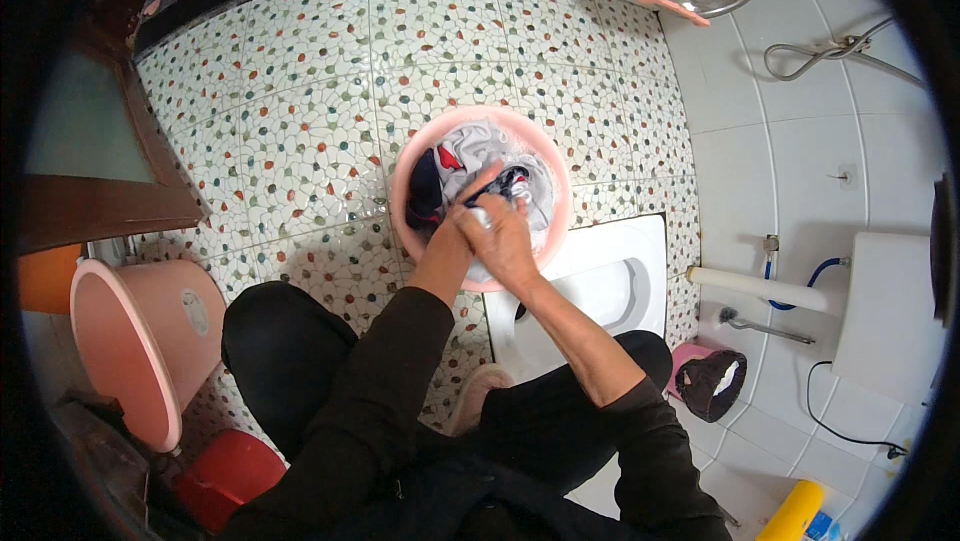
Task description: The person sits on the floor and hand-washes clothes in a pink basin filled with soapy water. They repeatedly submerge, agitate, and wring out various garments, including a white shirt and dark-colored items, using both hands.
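Note:
A round pink plastic basin (400, 188) stands on the tiled floor before me, holding wet garments and suds. Grey cloth (472, 143) with a red patch lies at its far side, and dark navy cloth (424, 192) at its left. Over the middle of the basin my hands are close together, partly blurred. My right hand (499, 233) grips a bunched garment of white, navy and red. Against the same garment lies my left hand (465, 203), thumb or finger stretched out, partly hidden behind the right one.
A white squat toilet (652, 241) is set in the floor right of the basin. At the left lie a large pink tub (169, 301) on its side and a red bucket (232, 473). A pink waste bin (686, 365) and a toilet brush (765, 329) are by the right wall.

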Demonstrator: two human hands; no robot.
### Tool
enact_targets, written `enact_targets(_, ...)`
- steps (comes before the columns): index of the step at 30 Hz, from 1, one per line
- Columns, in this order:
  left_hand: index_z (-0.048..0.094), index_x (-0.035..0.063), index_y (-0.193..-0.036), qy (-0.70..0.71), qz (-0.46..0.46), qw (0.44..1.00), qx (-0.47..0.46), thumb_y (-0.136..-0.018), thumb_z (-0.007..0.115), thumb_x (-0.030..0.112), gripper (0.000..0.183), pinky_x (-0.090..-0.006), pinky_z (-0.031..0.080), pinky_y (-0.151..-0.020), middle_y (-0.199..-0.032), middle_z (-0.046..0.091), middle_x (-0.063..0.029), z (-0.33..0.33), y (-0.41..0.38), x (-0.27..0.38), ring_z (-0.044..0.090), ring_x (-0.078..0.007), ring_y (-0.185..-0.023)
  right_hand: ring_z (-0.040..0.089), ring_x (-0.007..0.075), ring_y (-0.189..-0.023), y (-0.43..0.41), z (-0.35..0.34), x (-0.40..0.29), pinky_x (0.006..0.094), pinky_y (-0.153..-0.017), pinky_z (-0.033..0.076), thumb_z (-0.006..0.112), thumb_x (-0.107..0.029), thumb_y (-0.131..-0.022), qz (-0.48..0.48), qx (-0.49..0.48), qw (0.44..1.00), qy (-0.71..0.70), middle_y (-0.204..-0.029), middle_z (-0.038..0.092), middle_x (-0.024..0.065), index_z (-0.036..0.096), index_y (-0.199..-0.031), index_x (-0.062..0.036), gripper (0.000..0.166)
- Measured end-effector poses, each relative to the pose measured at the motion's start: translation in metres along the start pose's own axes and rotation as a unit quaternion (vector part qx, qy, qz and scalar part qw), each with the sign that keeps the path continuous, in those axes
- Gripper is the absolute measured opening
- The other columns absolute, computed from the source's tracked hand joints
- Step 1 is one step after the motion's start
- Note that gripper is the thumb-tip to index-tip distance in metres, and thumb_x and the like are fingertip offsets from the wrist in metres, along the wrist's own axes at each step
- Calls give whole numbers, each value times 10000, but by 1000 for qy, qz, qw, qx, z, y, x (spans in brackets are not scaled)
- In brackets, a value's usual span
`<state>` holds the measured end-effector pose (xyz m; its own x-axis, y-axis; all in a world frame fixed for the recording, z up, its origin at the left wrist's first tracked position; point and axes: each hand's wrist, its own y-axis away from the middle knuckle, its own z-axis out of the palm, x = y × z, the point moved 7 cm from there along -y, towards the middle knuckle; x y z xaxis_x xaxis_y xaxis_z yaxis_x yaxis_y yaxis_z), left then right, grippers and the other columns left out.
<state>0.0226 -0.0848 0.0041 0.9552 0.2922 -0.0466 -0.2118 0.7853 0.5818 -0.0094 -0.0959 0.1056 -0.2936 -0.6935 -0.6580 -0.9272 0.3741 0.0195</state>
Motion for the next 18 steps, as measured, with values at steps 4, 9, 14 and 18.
enact_targets(4,462,143,-1366,17,37,999,17,-958,465,478,528,-504,352,-1071,-1405,468,-60,-73,-15,5,440,-283,-1289,644,356,-660,-11,48,-5,454,-607,507,578,-320,-897,-26,-23,994,100,-738,656,175,643,-792,-60,288)
enact_targets(9,445,161,-1385,12,11,998,58,-983,418,427,483,-495,371,-1052,-1414,462,-33,-67,-28,-36,453,-254,-1279,634,338,-567,-67,50,106,455,-541,502,511,-288,-901,45,127,968,213,-690,662,162,649,-637,-72,368)
enact_targets(14,533,175,-1313,35,16,979,201,-967,460,374,405,-486,443,-989,-1304,568,-42,-95,-35,-28,525,-247,-1209,640,327,-667,-90,58,117,457,-595,509,553,-231,-877,-13,133,973,188,-748,651,145,656,-678,-68,277)
enact_targets(18,599,157,-1209,67,18,986,149,-953,482,349,341,-488,463,-961,-1237,609,-32,-93,-54,-43,558,-232,-1156,625,371,-755,-70,40,132,470,-655,499,578,-197,-867,26,140,980,140,-805,631,181,619,-760,-53,185)
